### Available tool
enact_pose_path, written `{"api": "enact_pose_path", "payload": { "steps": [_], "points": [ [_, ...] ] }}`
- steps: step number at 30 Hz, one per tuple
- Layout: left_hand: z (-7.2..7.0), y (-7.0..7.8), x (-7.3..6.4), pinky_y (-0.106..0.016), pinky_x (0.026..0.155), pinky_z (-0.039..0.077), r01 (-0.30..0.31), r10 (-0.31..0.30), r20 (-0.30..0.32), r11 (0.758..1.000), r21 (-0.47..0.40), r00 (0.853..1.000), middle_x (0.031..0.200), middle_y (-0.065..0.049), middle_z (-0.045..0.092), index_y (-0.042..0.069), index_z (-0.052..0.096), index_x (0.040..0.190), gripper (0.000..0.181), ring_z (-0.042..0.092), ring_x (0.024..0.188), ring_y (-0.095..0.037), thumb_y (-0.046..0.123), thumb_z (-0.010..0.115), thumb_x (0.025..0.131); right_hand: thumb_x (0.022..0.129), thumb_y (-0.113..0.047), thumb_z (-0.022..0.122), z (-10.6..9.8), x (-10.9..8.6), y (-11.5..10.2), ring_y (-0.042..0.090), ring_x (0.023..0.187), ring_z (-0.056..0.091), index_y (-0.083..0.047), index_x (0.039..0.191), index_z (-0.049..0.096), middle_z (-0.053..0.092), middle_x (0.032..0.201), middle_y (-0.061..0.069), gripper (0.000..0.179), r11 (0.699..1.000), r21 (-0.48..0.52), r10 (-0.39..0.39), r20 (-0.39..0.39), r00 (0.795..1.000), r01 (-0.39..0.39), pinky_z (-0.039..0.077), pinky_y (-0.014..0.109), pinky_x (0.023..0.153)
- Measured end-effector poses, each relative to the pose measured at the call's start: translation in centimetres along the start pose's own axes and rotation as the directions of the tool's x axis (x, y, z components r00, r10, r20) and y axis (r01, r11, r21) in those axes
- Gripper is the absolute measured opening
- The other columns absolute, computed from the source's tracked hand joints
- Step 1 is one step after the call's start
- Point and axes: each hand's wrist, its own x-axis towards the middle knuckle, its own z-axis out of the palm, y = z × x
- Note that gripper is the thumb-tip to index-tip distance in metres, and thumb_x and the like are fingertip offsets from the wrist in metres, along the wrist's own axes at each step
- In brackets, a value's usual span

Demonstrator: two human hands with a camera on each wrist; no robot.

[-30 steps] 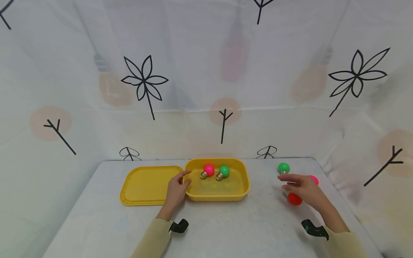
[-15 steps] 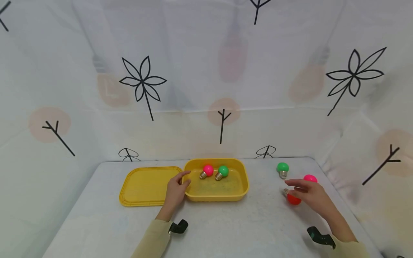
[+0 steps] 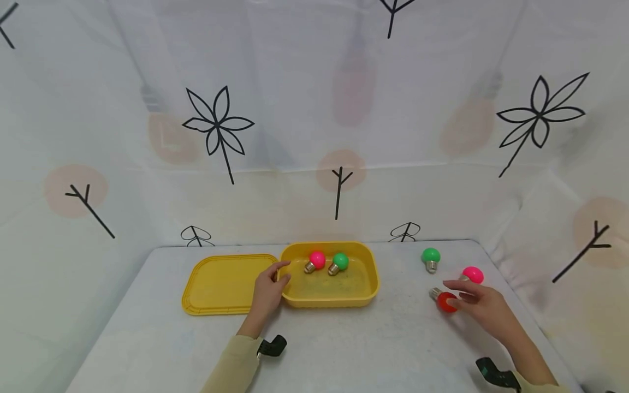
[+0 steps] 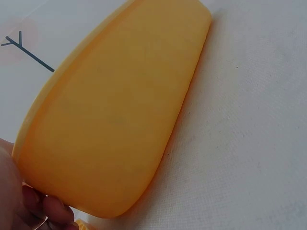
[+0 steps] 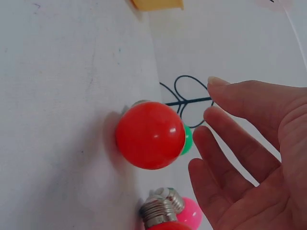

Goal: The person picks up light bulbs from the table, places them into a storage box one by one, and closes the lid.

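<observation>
My left hand (image 3: 267, 297) grips the left end of a yellow plastic tub (image 3: 339, 302); in the left wrist view its fingers (image 4: 57, 211) curl against the tub's end wall (image 4: 115, 120). Inside the tub lie a pink bulb (image 3: 318, 258) and a green bulb (image 3: 340, 261). My right hand (image 3: 486, 312) hovers beside a red bulb (image 3: 446, 302), holding nothing. In the right wrist view its fingers are spread apart from the red bulb (image 5: 150, 135). Another red bulb (image 5: 168, 225), partly cut off, shows below there; the hand hides it in the head view.
A yellow lid (image 3: 223, 284) lies flat to the left of the tub. On the table's right side rest a green bulb (image 3: 431, 258) and a pink bulb (image 3: 473, 274). A patterned white cloth (image 3: 314, 109) hangs behind the table.
My right hand has moved right and toward the table's front, away from the green bulb, uncovering the green bulb's base and the red bulb. The left hand and the tub stay put.
</observation>
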Motion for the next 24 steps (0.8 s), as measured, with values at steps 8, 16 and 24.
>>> {"api": "enact_pose_path", "payload": {
  "steps": [8,16,24],
  "points": [
    [-0.07,0.03,0.0,-0.031,0.071,0.038,0.003,-0.003,0.002,1.0,0.007,1.0,0.096,-0.006,0.053,0.017,0.07,0.123,0.03,0.047,0.089,-0.021,0.01,0.067,0.094,0.091,-0.019,0.073,0.23,-0.23,0.53,0.049,0.118,0.054,-0.003,0.135,0.061,0.052,0.135,0.028,0.048,0.999,-0.018,0.04,-0.02,0.999,-0.041,0.056,0.041,0.081],
    [-0.09,0.03,-0.07,-0.03,0.069,0.037,0.007,-0.007,0.0,1.0,0.008,1.0,0.098,-0.007,0.054,0.016,0.07,0.124,0.03,0.047,0.088,-0.021,0.01,0.067,0.094,0.091,-0.014,0.072,0.44,-0.37,0.48,0.05,0.124,0.046,-0.001,0.133,0.061,0.052,0.134,0.028,0.046,1.0,-0.019,0.017,-0.02,1.0,-0.017,0.056,0.042,0.08],
    [-0.11,0.11,-0.05,-0.03,0.069,0.037,-0.002,0.002,0.004,1.0,0.007,1.0,0.094,-0.006,0.052,0.014,0.07,0.124,0.03,0.046,0.086,-0.02,0.01,0.067,0.095,0.09,-0.016,0.074,0.88,-0.34,0.62,0.049,0.121,0.05,-0.002,0.132,0.062,0.056,0.131,0.026,0.046,1.0,-0.012,0.021,-0.013,1.0,-0.021,0.057,0.039,0.078]
  ]
}}
